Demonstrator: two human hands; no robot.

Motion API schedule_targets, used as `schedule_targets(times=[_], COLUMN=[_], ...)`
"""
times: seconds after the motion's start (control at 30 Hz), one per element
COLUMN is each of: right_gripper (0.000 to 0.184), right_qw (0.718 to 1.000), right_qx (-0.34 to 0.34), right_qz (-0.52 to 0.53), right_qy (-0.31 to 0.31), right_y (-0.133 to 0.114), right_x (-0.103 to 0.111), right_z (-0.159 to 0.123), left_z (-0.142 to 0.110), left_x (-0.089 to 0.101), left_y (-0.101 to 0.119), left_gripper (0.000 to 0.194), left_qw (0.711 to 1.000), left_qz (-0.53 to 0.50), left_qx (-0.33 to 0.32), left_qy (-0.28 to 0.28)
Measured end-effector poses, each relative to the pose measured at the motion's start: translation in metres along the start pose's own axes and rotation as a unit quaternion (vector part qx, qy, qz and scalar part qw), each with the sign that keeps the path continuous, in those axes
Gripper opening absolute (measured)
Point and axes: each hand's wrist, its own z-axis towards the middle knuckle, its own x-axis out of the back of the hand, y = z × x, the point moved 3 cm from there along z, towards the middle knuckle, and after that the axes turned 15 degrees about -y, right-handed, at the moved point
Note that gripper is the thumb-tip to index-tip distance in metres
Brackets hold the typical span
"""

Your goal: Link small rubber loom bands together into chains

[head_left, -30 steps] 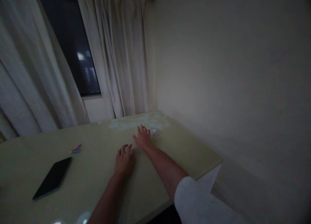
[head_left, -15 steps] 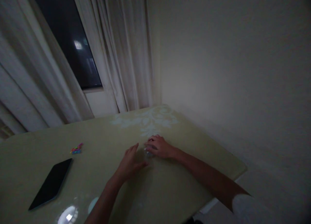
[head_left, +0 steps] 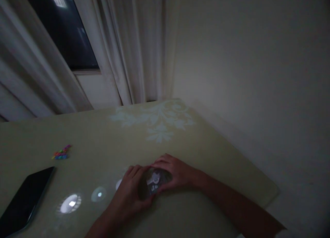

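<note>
Between my two hands is a small, flat, see-through-looking piece with white shapes, perhaps a clear packet; the dim light hides its exact kind. My left hand curls round its left side, with thumb and fingertips reaching its near and far edges. From the right, my right hand curves round the same piece, its thumb at the near edge and its fingers at the far one. The fingertips of both hands meet or nearly meet. Both hands rest low over the pale tabletop.
A black tablet-like device lies at the left. Beyond it is a small heap of colourful pieces. Bright lamp reflections show on the glossy top. Curtains and a wall border the table.
My left hand has closed in from apart to the white-patterned piece, which now shows between both hands. Both hands sit nearer to me. The view has tilted down and shifted right.
</note>
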Motion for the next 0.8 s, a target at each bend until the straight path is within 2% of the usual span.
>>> schedule_targets(times=[0.2,0.43,0.57,0.63,0.7,0.8], right_gripper=[0.068,0.057,0.063,0.069,0.073,0.065], right_qw=[0.998,0.993,0.984,0.979,0.975,0.959], right_qx=[0.041,0.064,0.078,0.078,0.050,-0.080], right_qz=[-0.046,-0.089,-0.140,-0.147,-0.138,-0.131], right_qy=[0.003,0.032,0.081,0.119,0.166,0.237], right_y=[-0.006,-0.021,-0.027,-0.027,-0.022,-0.002], right_x=[-0.008,-0.001,-0.001,0.001,0.007,0.020], right_z=[-0.005,-0.010,-0.013,-0.015,-0.018,-0.023], left_z=[-0.011,-0.013,-0.016,-0.017,-0.019,-0.021], left_x=[-0.003,-0.004,-0.006,-0.007,-0.008,-0.003], left_y=[0.005,0.011,0.008,0.004,-0.002,-0.010], left_gripper=[0.071,0.075,0.079,0.084,0.083,0.065], left_qw=[1.000,1.000,0.999,0.999,0.997,0.990], left_qz=[0.017,0.008,0.012,0.007,0.000,-0.013], left_qx=[-0.003,-0.002,-0.013,0.004,0.034,0.090], left_qy=[-0.003,0.008,0.030,0.047,0.067,0.111])
